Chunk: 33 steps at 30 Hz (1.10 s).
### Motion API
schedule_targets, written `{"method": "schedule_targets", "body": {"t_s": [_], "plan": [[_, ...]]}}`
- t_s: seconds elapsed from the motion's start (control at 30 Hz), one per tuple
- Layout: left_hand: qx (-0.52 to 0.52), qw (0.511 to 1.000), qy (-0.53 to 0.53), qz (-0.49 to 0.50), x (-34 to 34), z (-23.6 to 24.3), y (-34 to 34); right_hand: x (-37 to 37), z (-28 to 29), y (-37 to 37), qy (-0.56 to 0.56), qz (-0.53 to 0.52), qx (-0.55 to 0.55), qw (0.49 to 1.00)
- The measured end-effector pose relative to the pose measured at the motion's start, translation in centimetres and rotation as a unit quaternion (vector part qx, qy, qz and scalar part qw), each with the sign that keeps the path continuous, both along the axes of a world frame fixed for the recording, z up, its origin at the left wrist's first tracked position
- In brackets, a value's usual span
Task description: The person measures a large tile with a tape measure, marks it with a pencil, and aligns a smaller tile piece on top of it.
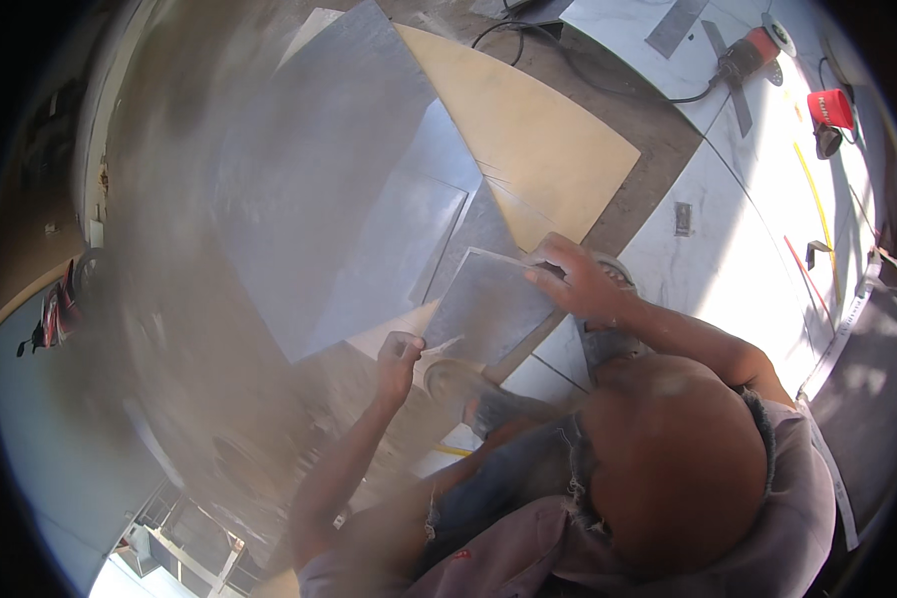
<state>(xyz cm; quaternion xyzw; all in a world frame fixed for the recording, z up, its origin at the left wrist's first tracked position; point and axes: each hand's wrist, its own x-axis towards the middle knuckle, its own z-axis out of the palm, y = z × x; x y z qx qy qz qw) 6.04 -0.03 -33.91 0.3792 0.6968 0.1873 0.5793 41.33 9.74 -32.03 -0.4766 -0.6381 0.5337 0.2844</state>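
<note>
Between my two hands is a grey rectangular tile [493, 309], tilted in front of my bent knee. My left hand [399, 364] pinches its near left edge with bent fingers. At its far right corner, my right hand [578, 284] is closed, thumb and fingers around the edge. Just beyond lies a large grey tile [309, 189], with a smaller grey piece [404, 239] resting on it. A tan sheet [548, 130] sticks out from beneath the large tile to the right. Haze or a smear blurs the left half of the view.
At the far right, an angle grinder [746, 58] with its cord lies on white marbled floor tiles [668, 239]. Nearby are narrow grey strips [676, 28], a red container [829, 108] and a yellow strip [814, 194]. A dark red bundle [58, 314] sits at the left.
</note>
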Motion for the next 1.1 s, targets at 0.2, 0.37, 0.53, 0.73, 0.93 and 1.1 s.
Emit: {"method": "schedule_targets", "body": {"t_s": [0.2, 0.37, 0.53, 0.73, 0.93, 1.1], "plan": [[0.009, 0.999, -0.034, 0.026, 0.5, 0.2, -1.5, 0.2, 0.4, -1.5, -0.014, -0.031, -0.04, 0.999], [-0.013, 0.999, 0.037, 0.001, 1.5, 0.7, -0.9, 0.3, -1.4, -1.2, -0.08, -0.048, -0.029, 0.995], [0.002, 0.996, 0.087, -0.004, 2.2, -1.8, -0.6, 0.8, -1.7, 0.3, -0.213, -0.01, -0.053, 0.976], [0.077, 0.995, 0.054, -0.033, -1.0, -5.1, -2.9, -2.6, -2.2, 1.3, -0.259, 0.049, -0.037, 0.964], [-0.091, 0.993, -0.001, 0.075, 0.1, -3.3, -2.0, -2.3, -2.7, 2.4, -0.273, 0.111, -0.056, 0.954], [0.041, 0.997, 0.028, -0.051, -1.1, -5.9, -3.3, -2.6, -2.9, 2.3, -0.286, 0.095, -0.063, 0.951]]}}
